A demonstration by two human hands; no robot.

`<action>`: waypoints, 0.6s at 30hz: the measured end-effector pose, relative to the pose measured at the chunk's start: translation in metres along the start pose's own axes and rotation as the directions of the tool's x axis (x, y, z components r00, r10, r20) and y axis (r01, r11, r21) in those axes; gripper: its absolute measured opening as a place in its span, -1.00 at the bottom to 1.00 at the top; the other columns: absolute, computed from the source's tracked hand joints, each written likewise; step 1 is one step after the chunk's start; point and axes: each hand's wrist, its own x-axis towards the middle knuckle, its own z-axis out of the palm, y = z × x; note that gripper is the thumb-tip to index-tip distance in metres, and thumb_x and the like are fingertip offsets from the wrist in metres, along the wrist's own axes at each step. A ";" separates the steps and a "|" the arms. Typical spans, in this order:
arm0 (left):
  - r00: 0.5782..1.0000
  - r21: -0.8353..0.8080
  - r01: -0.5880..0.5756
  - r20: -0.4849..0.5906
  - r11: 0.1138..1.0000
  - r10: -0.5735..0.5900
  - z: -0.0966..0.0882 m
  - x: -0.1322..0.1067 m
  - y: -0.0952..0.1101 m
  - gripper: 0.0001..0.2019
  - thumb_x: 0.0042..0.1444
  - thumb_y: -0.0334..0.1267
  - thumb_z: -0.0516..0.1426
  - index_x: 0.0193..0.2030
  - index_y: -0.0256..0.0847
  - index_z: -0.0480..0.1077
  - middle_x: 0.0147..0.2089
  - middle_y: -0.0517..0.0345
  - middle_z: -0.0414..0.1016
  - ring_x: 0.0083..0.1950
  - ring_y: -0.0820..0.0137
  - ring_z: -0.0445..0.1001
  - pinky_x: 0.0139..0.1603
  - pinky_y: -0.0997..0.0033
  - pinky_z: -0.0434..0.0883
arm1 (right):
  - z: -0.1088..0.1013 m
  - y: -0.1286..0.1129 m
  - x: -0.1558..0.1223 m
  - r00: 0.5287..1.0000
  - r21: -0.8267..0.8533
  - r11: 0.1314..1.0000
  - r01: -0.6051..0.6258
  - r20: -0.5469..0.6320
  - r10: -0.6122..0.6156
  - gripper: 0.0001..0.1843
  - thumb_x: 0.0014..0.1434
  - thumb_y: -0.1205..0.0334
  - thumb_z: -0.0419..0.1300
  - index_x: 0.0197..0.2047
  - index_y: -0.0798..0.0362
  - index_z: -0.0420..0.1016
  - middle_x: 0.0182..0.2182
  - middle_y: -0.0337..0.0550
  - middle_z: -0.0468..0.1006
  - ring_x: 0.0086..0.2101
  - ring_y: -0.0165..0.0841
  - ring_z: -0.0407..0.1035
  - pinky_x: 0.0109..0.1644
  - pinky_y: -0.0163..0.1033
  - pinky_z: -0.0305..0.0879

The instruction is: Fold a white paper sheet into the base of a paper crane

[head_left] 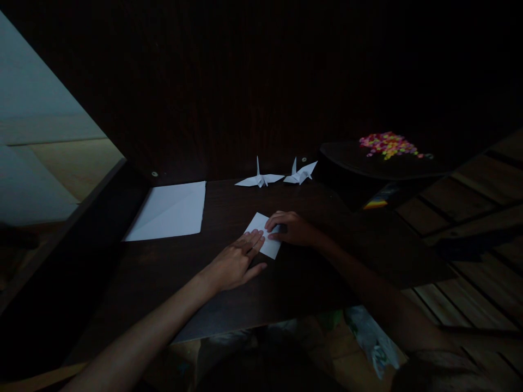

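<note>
A small folded square of white paper lies on the dark table, turned with one corner away from me. My left hand rests palm down, its outstretched fingers flat on the paper's left part and its thumb apart on the table. From the right, my right hand grips the paper, with bent fingers and thumb close together at its right side. The hand covers the paper's right corner. Beyond my hands stand two white paper cranes, a left crane with spread wings and a right crane tilted sideways.
White paper sheets lie at the table's left. On a dark rounded shelf at right sits a heap of small colourful pieces. A dark panel rises behind the table. Below the front edge is a plastic bag.
</note>
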 end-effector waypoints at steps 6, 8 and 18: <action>1.000 0.015 0.008 0.004 1.000 -0.008 0.002 0.000 -0.001 -0.38 0.34 0.01 -0.06 0.35 -0.45 0.07 0.39 -0.32 0.08 0.42 0.13 0.04 0.39 0.11 0.15 | -0.006 0.001 -0.004 0.999 -0.016 1.000 -0.022 0.048 0.023 -0.72 0.00 0.15 0.41 -0.20 0.02 0.57 -0.20 -0.12 0.61 -0.16 -0.26 0.48 -0.03 -0.13 0.36; 1.000 0.016 0.012 0.009 1.000 -0.012 0.002 0.000 -0.001 -0.38 0.34 0.01 -0.06 0.35 -0.47 0.07 0.39 -0.33 0.08 0.42 0.13 0.05 0.39 0.11 0.14 | -0.006 0.002 -0.005 0.998 -0.022 0.999 -0.024 0.057 0.025 -0.68 -0.04 0.15 0.43 -0.18 0.02 0.57 -0.18 -0.11 0.61 -0.15 -0.25 0.49 -0.03 -0.13 0.36; 1.000 -0.005 -0.012 0.015 1.000 0.012 -0.001 -0.001 -0.001 -0.45 0.36 -0.03 -0.07 0.40 -0.25 0.03 0.43 -0.20 -0.01 0.44 0.12 -0.01 0.38 0.03 0.15 | -0.004 0.006 -0.004 0.999 0.044 0.999 0.031 0.043 -0.033 -0.75 -0.01 0.22 0.42 -0.23 0.04 0.57 -0.19 -0.10 0.61 -0.13 -0.25 0.47 -0.01 -0.10 0.34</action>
